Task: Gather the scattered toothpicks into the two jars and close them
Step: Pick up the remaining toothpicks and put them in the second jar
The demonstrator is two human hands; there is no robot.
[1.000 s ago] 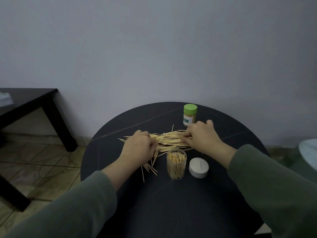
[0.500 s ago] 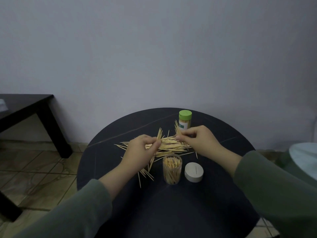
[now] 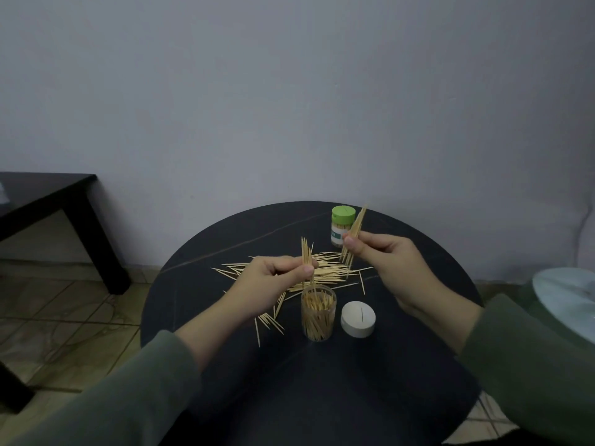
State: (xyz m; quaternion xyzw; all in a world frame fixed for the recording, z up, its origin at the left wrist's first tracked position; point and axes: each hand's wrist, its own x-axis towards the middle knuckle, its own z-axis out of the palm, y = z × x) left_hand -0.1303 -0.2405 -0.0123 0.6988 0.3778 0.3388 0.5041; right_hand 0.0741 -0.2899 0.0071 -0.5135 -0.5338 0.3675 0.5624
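A small upright bundle of wooden toothpicks (image 3: 306, 257) is pinched by the left hand (image 3: 269, 286) just above the open clear plastic jar (image 3: 318, 313). A second tilted bundle (image 3: 354, 235) is gripped by the raised right hand (image 3: 394, 268) beside the green-lidded jar (image 3: 342, 225). Loose toothpicks (image 3: 325, 272) are scattered on the round black table (image 3: 289, 397).

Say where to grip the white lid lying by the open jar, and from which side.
Judging by its pose, take the white lid by its round side wall, from above. It lies flat on the table, slotted top up, so the rim is free except toward the open jar at its left.
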